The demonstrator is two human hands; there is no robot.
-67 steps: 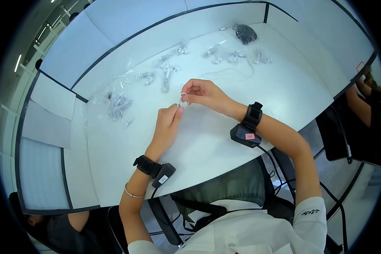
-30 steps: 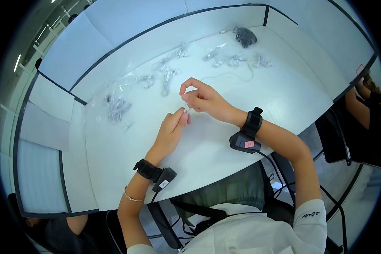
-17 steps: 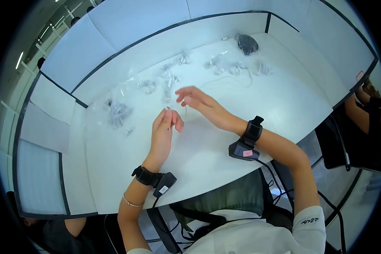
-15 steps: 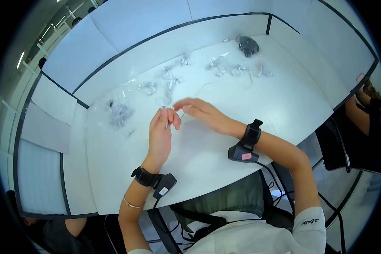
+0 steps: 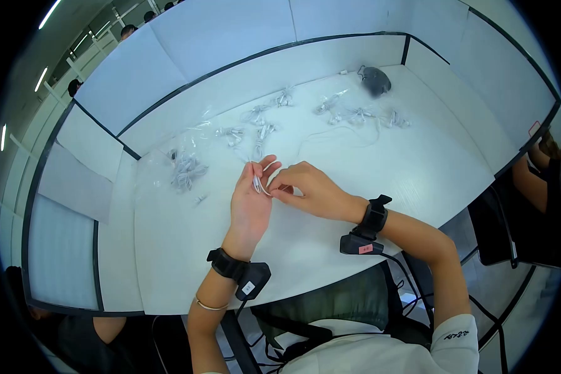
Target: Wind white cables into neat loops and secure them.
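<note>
Over the middle of the table, my left hand is turned palm up, its thumb and fingers closed on a thin white cable. A small whitish end piece of the cable lies against the fingers. My right hand comes in from the right and pinches the same cable between thumb and fingertips, right beside the left fingers. Beyond the hands, a loose length of white cord curves over the tabletop. Just past the left fingertips lies a coiled white cable bundle.
More coiled white cables lie toward the back. At the left are a larger cable pile and clear plastic bags. A dark grey pouch-like object sits in the back right. Low white partitions enclose the table; people sit on both sides.
My right hand has come down from above the left fingers and now pinches the cable. My left hand has turned more palm up and its fingers have spread a little. The view has shifted slightly.
</note>
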